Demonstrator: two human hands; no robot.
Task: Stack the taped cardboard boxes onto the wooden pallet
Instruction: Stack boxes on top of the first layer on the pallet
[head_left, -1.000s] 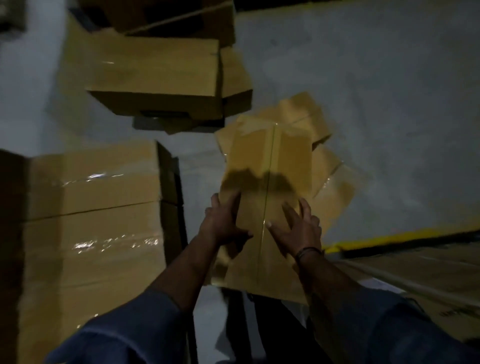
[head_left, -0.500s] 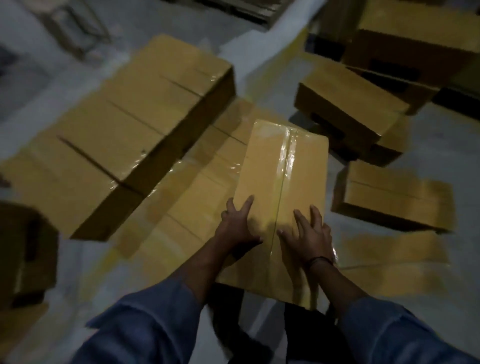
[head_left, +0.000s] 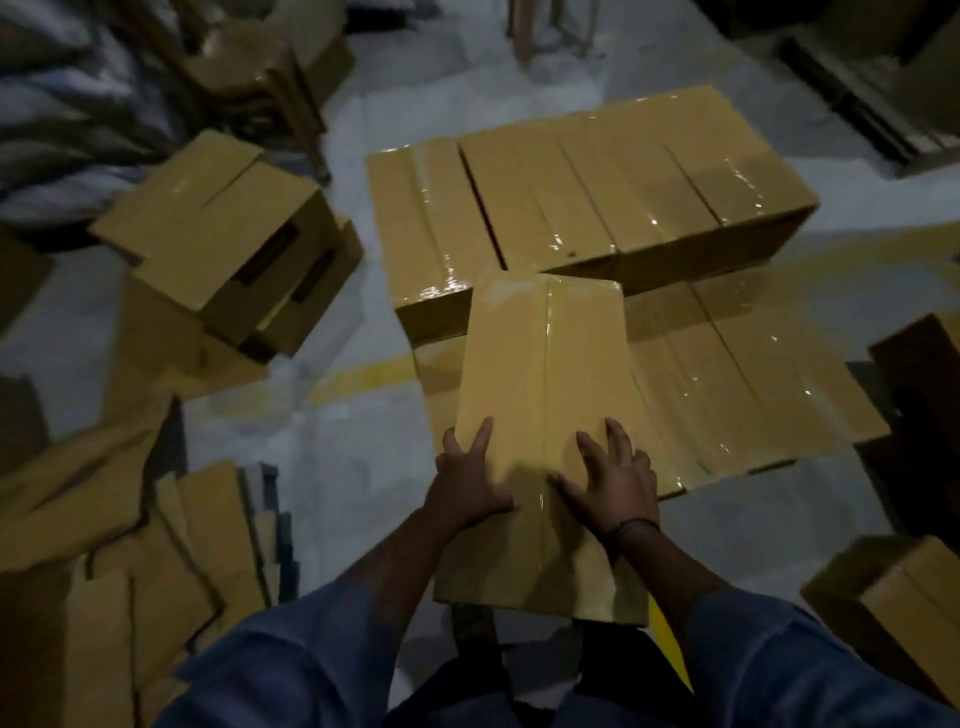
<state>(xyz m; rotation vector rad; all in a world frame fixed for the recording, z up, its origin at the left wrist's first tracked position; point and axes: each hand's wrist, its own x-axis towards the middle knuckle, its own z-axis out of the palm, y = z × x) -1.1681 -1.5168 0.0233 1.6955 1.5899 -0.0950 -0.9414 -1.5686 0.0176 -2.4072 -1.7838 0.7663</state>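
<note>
I carry a taped cardboard box (head_left: 540, 374) in front of my body, its long side pointing away from me and a tape seam down its middle. My left hand (head_left: 467, 483) grips its near left edge, fingers spread on top. My right hand (head_left: 610, 480) presses on the top right of the seam, a dark band on the wrist. Just beyond it lies a stack of taped boxes (head_left: 613, 192), with a lower row of taped boxes (head_left: 743, 384) to the right of my box. The pallet under them is hidden.
Open untaped boxes (head_left: 223, 249) sit on the grey floor at the left. Flattened cardboard (head_left: 130, 545) lies at the lower left. Another box (head_left: 898, 592) stands at the lower right, a dark object (head_left: 919, 374) at the right edge. A yellow floor line (head_left: 363, 376) runs under the stack.
My view has swung around with the box in both hands. The stack of taped boxes, earlier to the left, now lies straight ahead. My grip has not changed.
</note>
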